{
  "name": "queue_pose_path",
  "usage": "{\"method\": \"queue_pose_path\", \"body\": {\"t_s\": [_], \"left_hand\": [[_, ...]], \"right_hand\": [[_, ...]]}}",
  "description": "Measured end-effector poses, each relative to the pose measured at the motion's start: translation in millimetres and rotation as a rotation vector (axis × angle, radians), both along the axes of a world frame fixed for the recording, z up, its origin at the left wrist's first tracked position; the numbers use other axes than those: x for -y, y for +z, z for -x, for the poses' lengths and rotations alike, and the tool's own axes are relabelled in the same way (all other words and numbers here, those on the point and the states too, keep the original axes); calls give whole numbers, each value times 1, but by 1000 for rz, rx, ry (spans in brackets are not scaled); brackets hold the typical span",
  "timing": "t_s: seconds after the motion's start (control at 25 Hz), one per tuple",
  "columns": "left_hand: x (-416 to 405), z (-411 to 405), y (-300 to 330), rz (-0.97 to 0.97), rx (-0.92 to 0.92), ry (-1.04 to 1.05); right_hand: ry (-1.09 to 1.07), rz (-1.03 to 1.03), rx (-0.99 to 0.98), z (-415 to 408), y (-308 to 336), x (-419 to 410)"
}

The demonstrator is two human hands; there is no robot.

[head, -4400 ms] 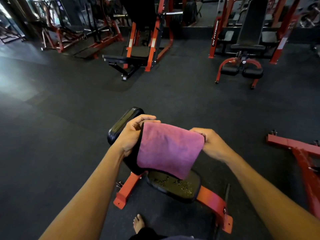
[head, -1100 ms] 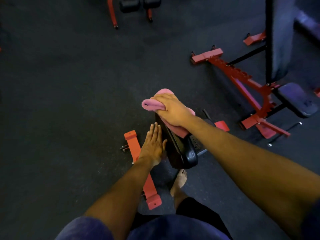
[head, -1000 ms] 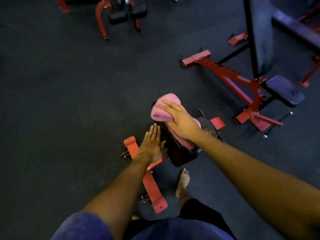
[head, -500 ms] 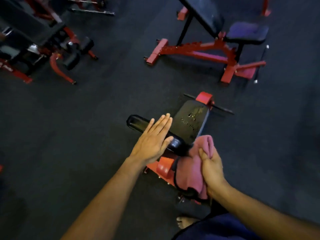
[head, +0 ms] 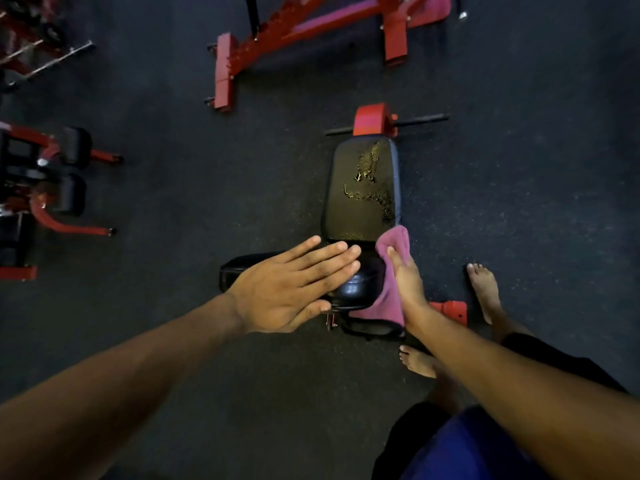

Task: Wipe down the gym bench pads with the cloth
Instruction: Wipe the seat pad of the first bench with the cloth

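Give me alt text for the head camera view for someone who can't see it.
A person's right hand presses a pink cloth against the side of a black bench pad, while the left hand lies flat on it. Beyond, the seat pad shows worn, cracked patches, above a dark gym floor.

Right hand [head: 408,282] presses cloth [head: 389,289] against pad [head: 353,289].

your pink cloth [head: 393,271] looks soft and matt; the near bench pad [head: 353,285] is glossy black vinyl, the seat pad [head: 360,188] cracked, the floor [head: 207,188] speckled rubber.
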State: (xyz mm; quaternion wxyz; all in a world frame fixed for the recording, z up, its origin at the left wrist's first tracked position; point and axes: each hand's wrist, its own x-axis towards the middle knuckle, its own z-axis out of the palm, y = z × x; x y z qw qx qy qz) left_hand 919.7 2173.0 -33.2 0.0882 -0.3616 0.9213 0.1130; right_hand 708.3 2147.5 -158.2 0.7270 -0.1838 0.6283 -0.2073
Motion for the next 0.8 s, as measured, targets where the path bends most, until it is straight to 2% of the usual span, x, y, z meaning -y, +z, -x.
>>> {"method": "queue_pose_path", "body": {"t_s": [0.08,0.2,0.28,0.32,0.44,0.56,0.64,0.68,0.8], "left_hand": [[0,-3,-2,31,-17,-20],[0,-2,-3,89,-16,-40],[-1,-1,-3,99,-21,-42],[-1,0,-3,105,-25,-43],[0,-1,-3,115,-38,-38],[0,0,-4,105,-44,-50],[-1,1,-3,100,-40,-31],[0,0,-2,101,-37,-29],[-1,-2,-4,109,-34,-31]], "right_hand": [[-97,-7,23,-3,-10,5],[-276,52,51,-9,42,-34],[-310,100,122,-11,71,-59],[-283,114,97,-11,69,-58],[-128,116,-37,-9,1,-22],[-60,-28,-96,-2,-78,2],[-92,-1,-144,-4,-60,-7],[-126,34,-135,-6,-25,-17],[-211,74,10,-8,23,-43]]}}
